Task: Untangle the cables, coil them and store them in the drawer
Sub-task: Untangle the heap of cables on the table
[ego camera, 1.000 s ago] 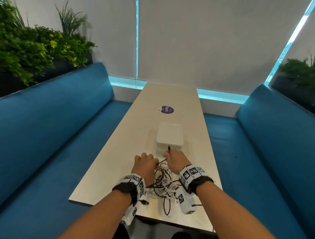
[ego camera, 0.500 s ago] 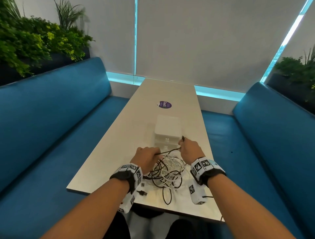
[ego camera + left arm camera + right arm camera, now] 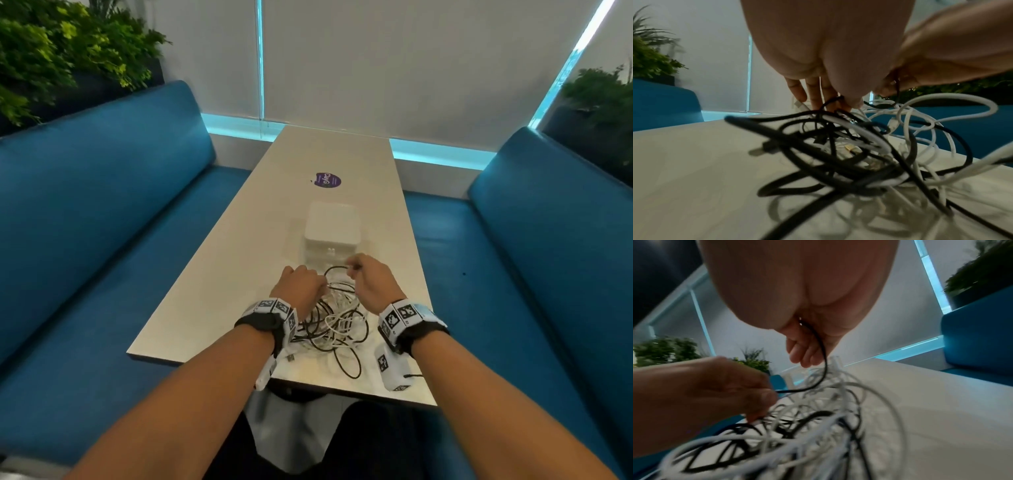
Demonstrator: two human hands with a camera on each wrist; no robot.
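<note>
- A tangle of cables (image 3: 334, 320) lay on the near end of the counter (image 3: 219, 287), black and white strands looped through one another, between the two wrists.
- Right hand (image 3: 371, 282) was raised just above the far edge of the tangle; fingers were curled round a thin black cable (image 3: 823, 353), which ran out of the fist, hung down in a curve and swept across to the other hand.
- Left hand (image 3: 299, 287) sat at the left edge of the heap. Thumb and fingers (image 3: 764, 398) pinched that same black cable, while the lower fingers (image 3: 816, 97) reached down into the mass of strands.
- In the head view the held cable formed a small arch between the two hands.
- One loose black loop (image 3: 347, 366) trailed from the heap toward the near edge of the counter.
- A white drawer box (image 3: 332, 233) stood on the counter just beyond the hands; its front looked closed.
- A purple sticker (image 3: 328, 180) sat farther along the counter.
- Blue benches (image 3: 102, 222) ran along both sides.
</note>
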